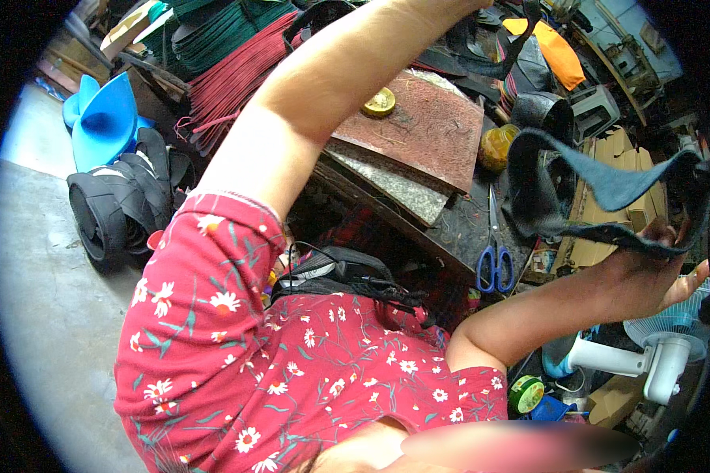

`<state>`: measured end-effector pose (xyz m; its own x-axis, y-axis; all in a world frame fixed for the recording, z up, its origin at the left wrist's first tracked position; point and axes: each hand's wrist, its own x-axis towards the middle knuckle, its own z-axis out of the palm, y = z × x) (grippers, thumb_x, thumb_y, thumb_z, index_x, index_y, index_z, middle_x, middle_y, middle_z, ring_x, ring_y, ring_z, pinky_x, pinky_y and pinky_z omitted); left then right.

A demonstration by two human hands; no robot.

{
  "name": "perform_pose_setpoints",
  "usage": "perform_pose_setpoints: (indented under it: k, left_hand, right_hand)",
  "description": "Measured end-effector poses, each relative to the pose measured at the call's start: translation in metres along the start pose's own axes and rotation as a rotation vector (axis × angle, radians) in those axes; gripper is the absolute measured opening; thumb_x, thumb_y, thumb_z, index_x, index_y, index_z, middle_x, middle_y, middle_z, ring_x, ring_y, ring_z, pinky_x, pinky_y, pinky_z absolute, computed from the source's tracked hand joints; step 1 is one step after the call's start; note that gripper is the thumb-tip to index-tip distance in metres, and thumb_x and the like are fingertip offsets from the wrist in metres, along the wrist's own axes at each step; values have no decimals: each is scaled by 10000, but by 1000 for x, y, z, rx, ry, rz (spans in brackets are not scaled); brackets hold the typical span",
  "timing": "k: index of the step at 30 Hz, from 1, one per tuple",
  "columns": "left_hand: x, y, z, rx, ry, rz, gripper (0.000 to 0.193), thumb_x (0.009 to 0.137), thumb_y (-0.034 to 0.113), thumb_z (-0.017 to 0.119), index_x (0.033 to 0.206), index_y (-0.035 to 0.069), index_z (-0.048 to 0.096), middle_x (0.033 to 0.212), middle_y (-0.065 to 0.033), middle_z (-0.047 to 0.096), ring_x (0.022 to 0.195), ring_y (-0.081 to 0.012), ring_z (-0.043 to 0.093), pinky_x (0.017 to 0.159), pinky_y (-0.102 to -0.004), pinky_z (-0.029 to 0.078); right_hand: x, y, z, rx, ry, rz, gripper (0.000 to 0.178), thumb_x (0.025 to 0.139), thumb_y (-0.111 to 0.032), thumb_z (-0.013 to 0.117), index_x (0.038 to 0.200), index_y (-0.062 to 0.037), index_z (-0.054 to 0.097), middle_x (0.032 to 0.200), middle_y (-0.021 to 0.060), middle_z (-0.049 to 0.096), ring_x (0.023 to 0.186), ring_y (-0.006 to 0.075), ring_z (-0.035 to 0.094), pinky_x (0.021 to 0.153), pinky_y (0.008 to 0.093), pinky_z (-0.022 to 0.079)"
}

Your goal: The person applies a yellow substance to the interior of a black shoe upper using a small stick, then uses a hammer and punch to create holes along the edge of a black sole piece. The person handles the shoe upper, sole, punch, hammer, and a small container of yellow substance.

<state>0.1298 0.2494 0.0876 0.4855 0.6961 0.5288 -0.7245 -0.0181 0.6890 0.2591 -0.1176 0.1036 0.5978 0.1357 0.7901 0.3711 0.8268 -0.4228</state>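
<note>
My right hand (661,264) is raised at the far right, its fingers pinching the lower edge of a curved dark fabric-like band (607,177) that loops upward; one finger sticks out away from it. My left forearm (323,87) reaches across to the top edge, where the hand is cut off, so what it touches is hidden. Between my arms, a worn reddish board (426,130) lies over a grey speckled slab (406,185) on the dark workbench. Blue-handled scissors (495,264) rest to their right, near the bench's front edge. A yellow round lid or roll (379,102) sits on the board.
A jar of yellow stuff (498,147) stands beside the board. Bundled red strips (241,79) and dark green strips (229,39) lie at the back left. Nested black curved pieces (118,205) and blue ones (102,122) are at left. A white fan (663,359) stands at lower right.
</note>
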Motion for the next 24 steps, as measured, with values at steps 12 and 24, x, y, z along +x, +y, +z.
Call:
perform_pose_setpoints:
  k: [12,24]
  left_hand:
    - [-80,-154,-76,-313,1030,-691,155,922,66,519,1051,1,573,1121,-161,653,1015,-313,637,787,-591,534]
    - [-83,-133,-66,99,815,-568,532,816,120,630,1275,-36,413,1266,-171,542,1090,-294,578,938,-470,471]
  right_hand:
    - [-60,-48,9,-192,27,83,455,946,-40,553,1385,-91,444,792,157,569,651,213,546,670,319,505]
    - [-73,-43,12,-99,-118,198,486,949,-15,549,1400,-87,384,1110,226,625,816,205,641,698,297,572]
